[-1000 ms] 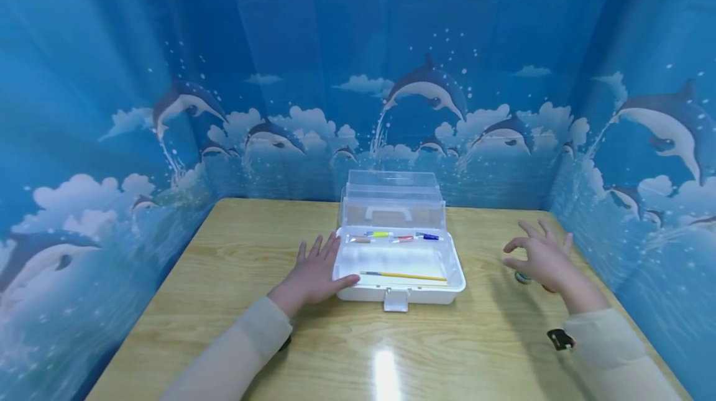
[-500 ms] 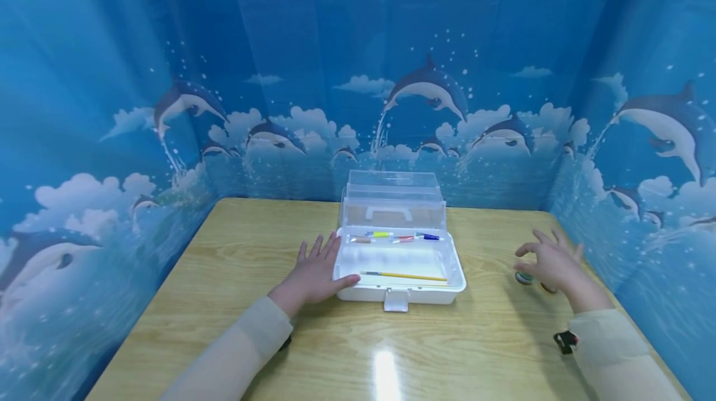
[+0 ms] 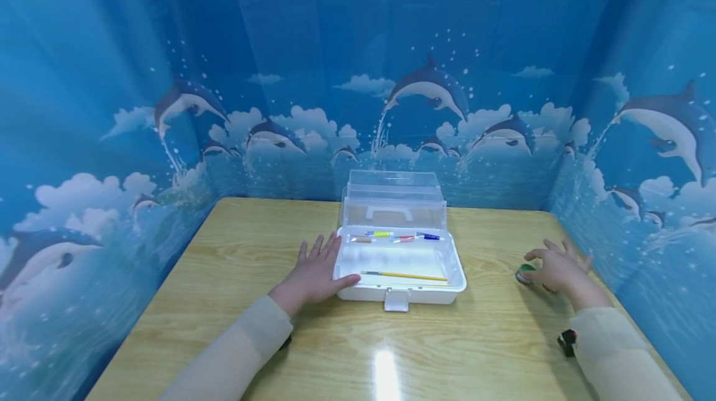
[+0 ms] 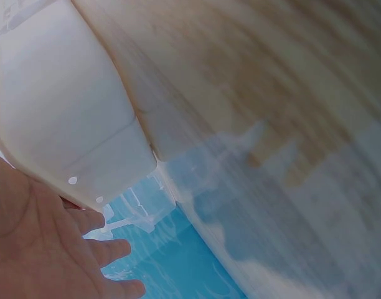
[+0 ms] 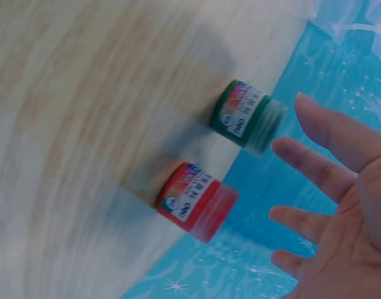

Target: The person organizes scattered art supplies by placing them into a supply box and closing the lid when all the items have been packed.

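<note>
My left hand (image 3: 313,273) rests against the left rim of a white plastic box (image 3: 460,273), fingers spread and thumb over the front corner. The left wrist view shows its palm beside the box's side wall (image 4: 66,93). At the table's right, my right hand (image 3: 562,273) hovers just above a small paint jar with a green body (image 5: 240,112) and a clear lid. The thumb and index finger (image 5: 318,168) are apart from the lid. A matching red paint jar (image 5: 193,199) stands beside it, mostly hidden under the hand in the head view.
The box's clear lid (image 3: 391,193) is raised behind it. In its tray lie a yellow paintbrush (image 3: 411,276) and several small pen-like items, including a yellow one (image 3: 380,234) and a blue one (image 3: 428,237). A dolphin-print curtain (image 3: 313,46) surrounds the wooden table (image 3: 447,351).
My right hand has moved down and slightly right, toward the green paint jar, uncovering more of it in the head view. The left hand and the box have stayed in place.
</note>
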### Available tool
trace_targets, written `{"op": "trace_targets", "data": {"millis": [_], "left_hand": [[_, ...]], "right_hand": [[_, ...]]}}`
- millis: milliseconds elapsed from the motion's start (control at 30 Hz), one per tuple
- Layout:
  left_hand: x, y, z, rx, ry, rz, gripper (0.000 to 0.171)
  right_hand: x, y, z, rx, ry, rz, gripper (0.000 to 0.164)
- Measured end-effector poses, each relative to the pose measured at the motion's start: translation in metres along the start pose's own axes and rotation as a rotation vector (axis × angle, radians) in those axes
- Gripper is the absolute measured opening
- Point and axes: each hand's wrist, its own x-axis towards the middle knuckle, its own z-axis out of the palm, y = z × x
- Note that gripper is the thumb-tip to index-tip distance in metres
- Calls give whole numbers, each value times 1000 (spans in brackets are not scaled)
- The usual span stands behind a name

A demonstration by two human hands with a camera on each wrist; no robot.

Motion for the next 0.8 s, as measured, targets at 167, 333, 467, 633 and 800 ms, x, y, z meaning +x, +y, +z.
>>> {"op": "trace_targets", "data": {"millis": [167, 333, 467, 633, 800], "left_hand": [[0, 0, -1, 6, -7, -2, 104], [0, 0, 0, 9, -6, -3, 104], [0, 0, 0, 11, -10, -7, 106], [1, 0, 1, 7, -5, -7, 106], [1, -1, 2, -5, -7, -6, 105]], "right_hand": [[3, 5, 4, -12, -3, 24, 69], [7, 11, 10, -25, 2, 26, 64], [9, 15, 15, -12, -1, 27, 58], [10, 15, 16, -5, 6, 23, 55], [10, 10, 15, -14, 14, 18, 53]]}}
